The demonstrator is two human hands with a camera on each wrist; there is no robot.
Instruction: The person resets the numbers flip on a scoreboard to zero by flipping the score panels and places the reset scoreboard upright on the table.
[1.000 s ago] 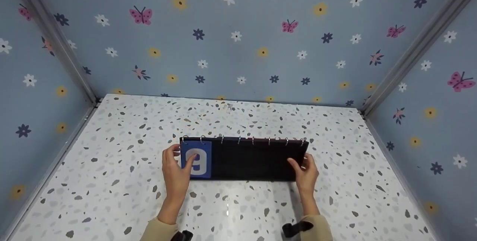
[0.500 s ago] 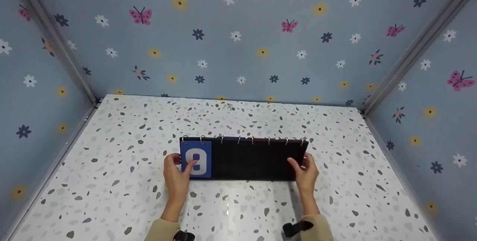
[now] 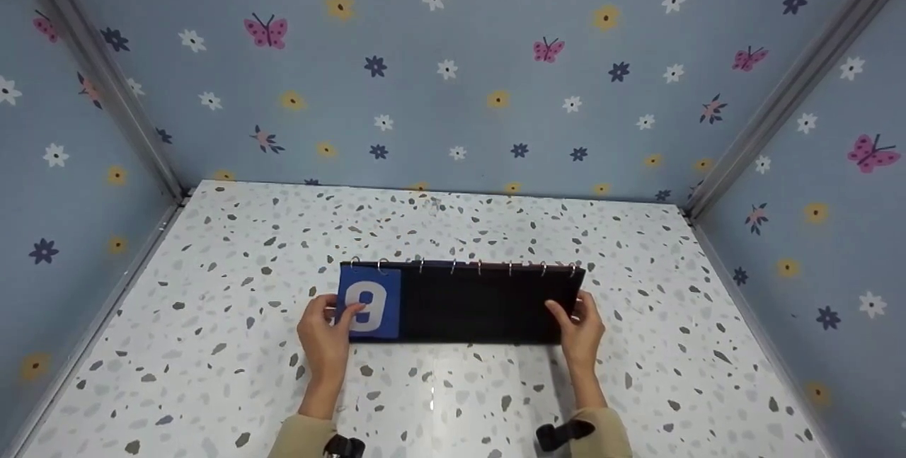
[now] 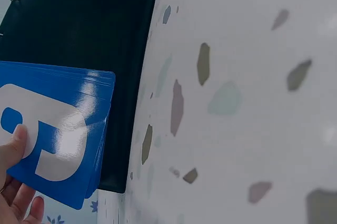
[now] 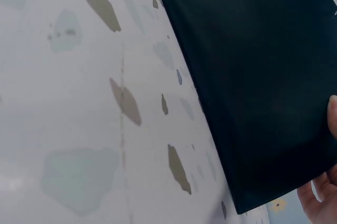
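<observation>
A black flip scoreboard stands tilted on the speckled table, silver rings along its top edge. At its left end hangs a stack of blue number cards, the front one showing a white 9. My left hand pinches this stack at its outer edge, thumb on the 9 and fingers behind. In the left wrist view the blue cards are slightly fanned and stick out past the board's end. My right hand grips the board's right end, thumb in front; its fingers are behind the board.
The white speckled table extends around the scoreboard. Blue flowered panels stand at the back and both sides, joined by grey corner posts.
My left hand has moved slightly left, and the blue cards have shifted left with it beyond the board's edge. The right hand and the board stay in place.
</observation>
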